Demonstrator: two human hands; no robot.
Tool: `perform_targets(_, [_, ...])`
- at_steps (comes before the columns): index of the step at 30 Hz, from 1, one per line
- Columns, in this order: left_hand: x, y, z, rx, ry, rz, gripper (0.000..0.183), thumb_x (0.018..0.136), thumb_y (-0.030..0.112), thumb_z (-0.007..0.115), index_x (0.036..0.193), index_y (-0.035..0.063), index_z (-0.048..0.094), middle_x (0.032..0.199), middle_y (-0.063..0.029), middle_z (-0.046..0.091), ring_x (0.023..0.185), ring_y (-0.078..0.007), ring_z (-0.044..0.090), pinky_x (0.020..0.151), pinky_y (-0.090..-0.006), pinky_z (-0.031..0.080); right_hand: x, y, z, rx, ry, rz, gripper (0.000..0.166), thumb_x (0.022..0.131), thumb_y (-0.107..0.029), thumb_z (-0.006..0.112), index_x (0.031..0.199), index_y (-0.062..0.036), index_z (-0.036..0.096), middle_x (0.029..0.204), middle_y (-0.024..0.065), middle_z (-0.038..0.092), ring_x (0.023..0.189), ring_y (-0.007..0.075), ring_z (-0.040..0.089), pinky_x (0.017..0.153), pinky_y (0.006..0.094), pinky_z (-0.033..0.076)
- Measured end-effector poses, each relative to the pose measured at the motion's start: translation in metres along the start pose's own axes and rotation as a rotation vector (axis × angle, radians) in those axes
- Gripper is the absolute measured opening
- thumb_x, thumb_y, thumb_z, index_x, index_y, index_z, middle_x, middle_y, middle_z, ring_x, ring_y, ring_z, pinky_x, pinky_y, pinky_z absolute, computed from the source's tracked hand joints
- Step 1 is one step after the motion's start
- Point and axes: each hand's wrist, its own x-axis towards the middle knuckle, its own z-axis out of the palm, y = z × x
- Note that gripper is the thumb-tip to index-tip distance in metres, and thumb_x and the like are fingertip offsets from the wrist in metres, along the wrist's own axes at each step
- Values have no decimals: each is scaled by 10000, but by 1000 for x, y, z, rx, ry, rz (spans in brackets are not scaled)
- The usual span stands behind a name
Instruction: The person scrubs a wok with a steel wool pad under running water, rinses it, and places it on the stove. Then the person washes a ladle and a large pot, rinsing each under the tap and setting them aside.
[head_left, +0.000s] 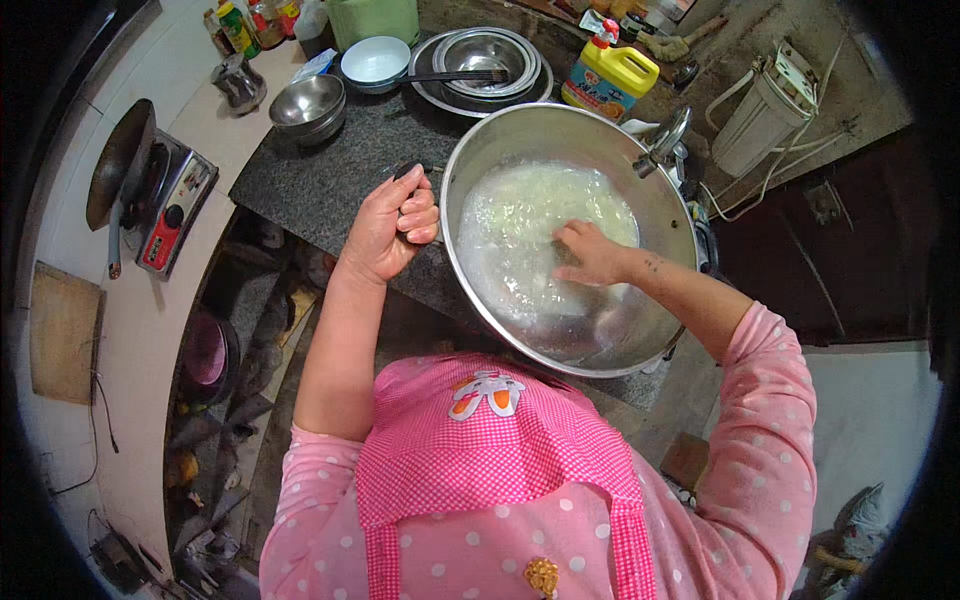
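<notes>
A large round metal pan (466, 289), a wok by its shape, stands on the counter under a metal faucet (664, 141). Whitish, foamy water (517, 202) fills its lower part. My left hand (401, 217) is closed around the dark handle (407, 171) at the pan's left side. Inside the pan, my right hand (589, 253) lies at the water's surface with its fingers apart. Its fingertips are partly in the water, and whether they touch anything under it cannot be seen.
Behind the pan stand a yellow detergent bottle (634, 71), stacked metal basins (541, 86) and dark chopsticks (450, 76). White bowls (375, 60) and metal bowls (307, 105) are at the back left. Farther left is a portable stove (176, 214) with a wok (120, 165). A water filter (761, 120) hangs at right.
</notes>
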Motion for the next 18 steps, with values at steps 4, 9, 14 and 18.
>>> perform_targets(4, [0, 1, 1, 11, -16, -11, 213, 944, 213, 468, 824, 50, 534, 565, 53, 374, 434, -24, 338, 402, -179, 301, 33, 10, -16, 28, 223, 220, 435, 715, -280, 596, 971, 68, 538, 1079, 279, 486, 1055, 410, 453, 912, 432, 386])
perform_targets(9, [0, 2, -3, 4, -19, -16, 210, 941, 212, 473, 807, 57, 520, 563, 57, 369, 432, -23, 338, 398, -186, 299, 53, -42, -1, 67, 101, 30, 354, 674, -186, 568, 896, 89, 554, 953, 296, 533, 1016, 410, 480, 912, 438, 386])
perform_targets(14, [-3, 3, -5, 1, -15, -10, 201, 938, 210, 479, 811, 61, 523, 561, 60, 372, 429, -21, 338, 391, -181, 293, -8, -71, -9, 156, -215, -126, 390, 674, -158, 560, 979, 84, 534, 1007, 257, 541, 1024, 384, 486, 910, 424, 392])
perform_targets(18, [-3, 2, 1, 15, -19, -7, 202, 941, 210, 475, 809, 62, 518, 560, 61, 368, 427, -16, 333, 390, -178, 293, -57, -23, -27, 116, -148, 138, 442, 661, -181, 585, 1014, 80, 533, 1064, 278, 525, 1028, 388, 490, 919, 404, 404])
